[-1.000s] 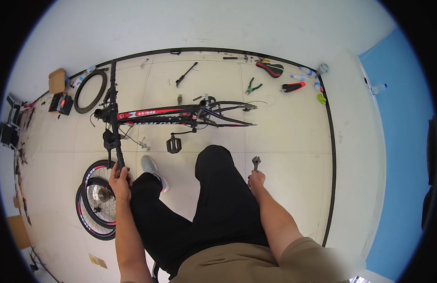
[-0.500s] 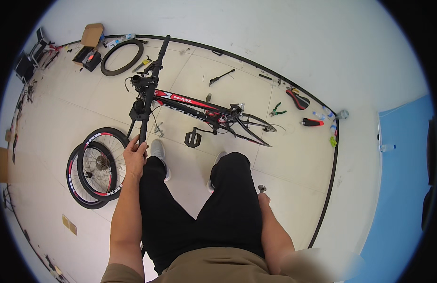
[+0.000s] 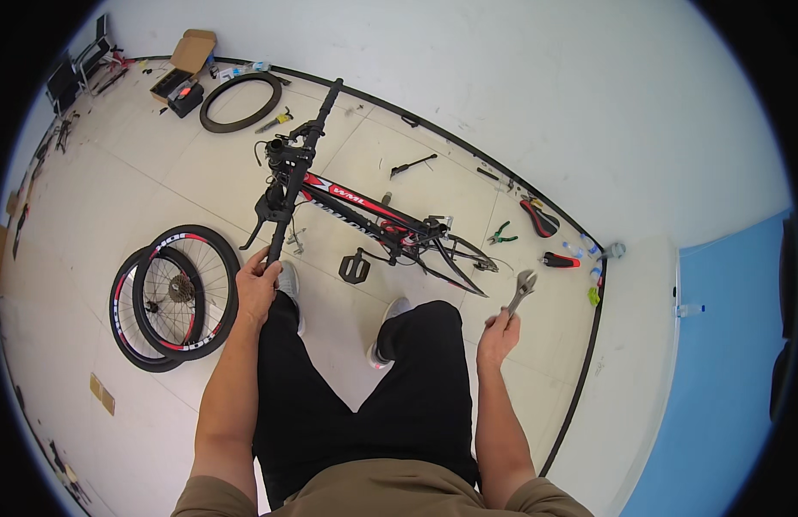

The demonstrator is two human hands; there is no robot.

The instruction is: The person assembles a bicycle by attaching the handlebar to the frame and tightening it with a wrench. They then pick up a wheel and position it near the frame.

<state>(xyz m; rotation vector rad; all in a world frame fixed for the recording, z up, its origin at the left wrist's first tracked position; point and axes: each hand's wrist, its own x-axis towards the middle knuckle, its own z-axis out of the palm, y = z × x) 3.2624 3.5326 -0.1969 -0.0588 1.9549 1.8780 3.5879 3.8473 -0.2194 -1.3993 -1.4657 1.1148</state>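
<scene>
Sitting in the middle of the view, the bike body (image 3: 364, 202) has its handlebar (image 3: 296, 185) and a pedal (image 3: 355, 268) on. Both wheels (image 3: 182, 289) are off, lying at the left, and the seat (image 3: 538, 218) is off too, at the right, so the bike looks far from whole. The left hand (image 3: 257, 289) grips the handlebar's low end. The right hand (image 3: 499, 338) holds a wrench (image 3: 522, 293), not touching the bike.
</scene>
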